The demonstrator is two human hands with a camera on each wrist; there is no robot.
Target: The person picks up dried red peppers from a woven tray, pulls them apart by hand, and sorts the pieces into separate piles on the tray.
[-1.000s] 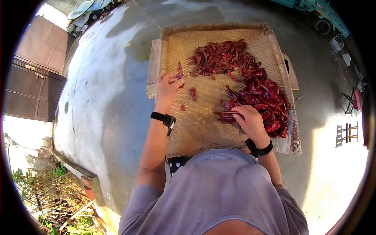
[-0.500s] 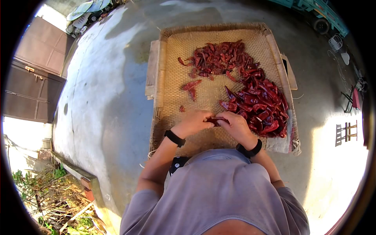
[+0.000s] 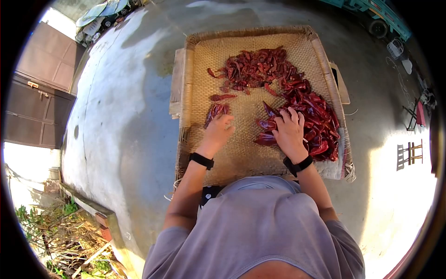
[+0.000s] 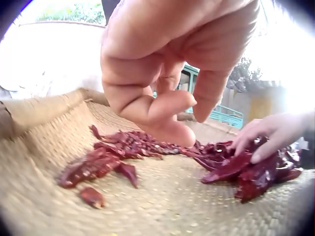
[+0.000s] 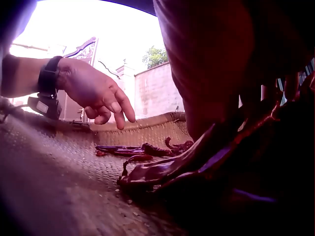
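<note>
A shallow woven tray (image 3: 246,109) holds dried red chilies. My left hand (image 3: 218,135) hovers just on the near side of a small cluster of chilies (image 3: 216,110) at the tray's left. In the left wrist view its fingers (image 4: 172,105) bend loosely with nothing between them. On the right, my right hand (image 3: 290,135) lies with spread fingers on the edge of a big heap of glossy whole chilies (image 3: 320,123). The left wrist view shows those fingertips touching a chili (image 4: 231,168). The right wrist view is mostly dark around this hand.
At the tray's far side lies a heap of smaller, duller chili pieces (image 3: 258,67), joining the big heap. One small piece (image 4: 92,197) lies apart on the weave. A raised rim (image 3: 248,31) borders the tray. A small stool (image 3: 415,153) and a teal vehicle (image 3: 388,16) stand off to the right.
My hands met on a chili near the tray's front half a second ago, then parted. The left cluster has grown; my left hand moved forward-left to it, my right back onto the big heap.
</note>
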